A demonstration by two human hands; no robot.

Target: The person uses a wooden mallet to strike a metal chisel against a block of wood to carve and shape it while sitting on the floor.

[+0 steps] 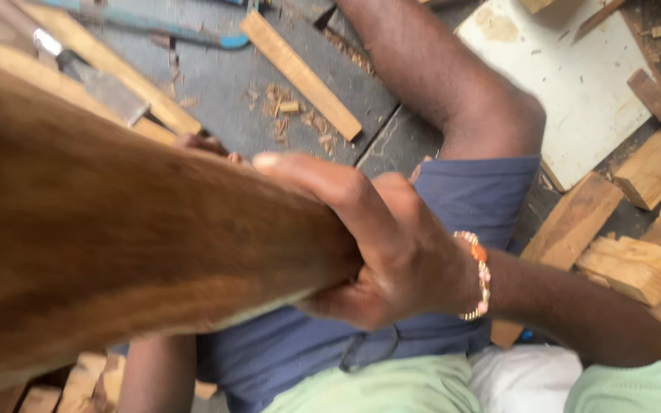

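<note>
1. The right hand [392, 252] sits at the centre of the frame, closed around the end of a large brown wooden piece [116, 252]; the thumb lies along its upper edge and the fingers wrap beneath.
2. That wooden piece fills the left half of the frame, blurred by closeness to the camera, and tapers toward the gripping hand.
3. A beaded bracelet [480, 275] circles the right wrist.
4. Fingertips of the left hand [208, 145] peek over the top edge of the wooden piece, left of centre; the rest is hidden behind the wood, so I cannot tell whether it is gripping.
5. The person sits on a dark floor [223, 76], wearing blue shorts [468, 199] and a light green shirt [392, 390], with one knee raised in the upper middle.
6. A long wooden strip [300, 73] lies diagonally on the floor at upper centre, with wood shavings [284, 115] just beside it.
7. A white board [568, 76] lies at upper right.
8. Several cut wooden blocks [629, 264] lie at the right edge, near the forearm.
</note>
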